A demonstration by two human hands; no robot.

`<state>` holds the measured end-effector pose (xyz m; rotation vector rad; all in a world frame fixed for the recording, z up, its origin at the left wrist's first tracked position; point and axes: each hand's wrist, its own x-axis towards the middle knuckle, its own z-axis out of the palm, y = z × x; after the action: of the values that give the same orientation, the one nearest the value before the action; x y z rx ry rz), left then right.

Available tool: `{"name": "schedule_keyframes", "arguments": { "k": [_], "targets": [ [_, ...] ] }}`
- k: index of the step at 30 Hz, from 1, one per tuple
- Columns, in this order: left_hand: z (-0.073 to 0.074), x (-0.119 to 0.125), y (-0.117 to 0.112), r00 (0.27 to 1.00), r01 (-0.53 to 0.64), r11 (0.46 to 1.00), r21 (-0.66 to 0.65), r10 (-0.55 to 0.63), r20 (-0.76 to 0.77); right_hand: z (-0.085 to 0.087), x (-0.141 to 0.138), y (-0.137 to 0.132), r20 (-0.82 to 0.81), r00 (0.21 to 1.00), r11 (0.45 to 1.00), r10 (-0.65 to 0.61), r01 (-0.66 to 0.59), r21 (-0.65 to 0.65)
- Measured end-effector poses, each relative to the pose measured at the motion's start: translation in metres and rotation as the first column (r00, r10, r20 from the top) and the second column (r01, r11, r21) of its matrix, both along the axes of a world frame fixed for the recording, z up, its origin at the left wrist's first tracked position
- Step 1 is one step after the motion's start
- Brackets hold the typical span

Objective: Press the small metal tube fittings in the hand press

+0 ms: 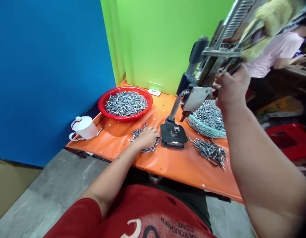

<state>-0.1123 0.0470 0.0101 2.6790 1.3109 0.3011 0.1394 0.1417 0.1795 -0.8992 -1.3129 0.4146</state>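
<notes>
My left hand [148,137] rests, fingers curled down, on a small pile of grey metal sleeve-like parts [153,148]. What its fingertips hold, if anything, is hidden. Just right of it stands the black base plate [167,134] of a stand-mounted press tool, with a small metal fixture [176,130] on top. Raised at the upper right, my right hand [229,84] is wrapped round the handle of the press tool [196,99]. On the far side of the base lies a loose heap of thin metal pins or screws [211,151].
A red basin [100,105] of metal parts sits at the back left, and a light-blue basket [204,131] of parts at the right. A white lidded mug [85,128] stands by the orange table's [165,165] left edge. Another person in a pink shirt [269,56] is at the right.
</notes>
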Motion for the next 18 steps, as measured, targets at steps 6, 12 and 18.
{"name": "schedule_keyframes", "arguments": {
  "k": [6,12,18],
  "targets": [
    [0.01,0.007,0.013,0.996,0.071,0.995,-0.064,-0.074,-0.044,0.002,-0.003,-0.001,-0.106,0.994,1.0,-0.011,0.014,0.024],
    [0.002,0.001,0.02,0.985,0.167,0.982,-0.092,-0.161,0.062,-0.001,-0.003,-0.001,-0.091,0.996,0.998,0.016,-0.01,0.07],
    [-0.007,-0.008,0.024,0.957,0.223,0.966,-0.13,-0.192,0.218,-0.001,-0.004,-0.004,-0.141,0.986,0.991,0.09,-0.074,0.112]
  ]
}}
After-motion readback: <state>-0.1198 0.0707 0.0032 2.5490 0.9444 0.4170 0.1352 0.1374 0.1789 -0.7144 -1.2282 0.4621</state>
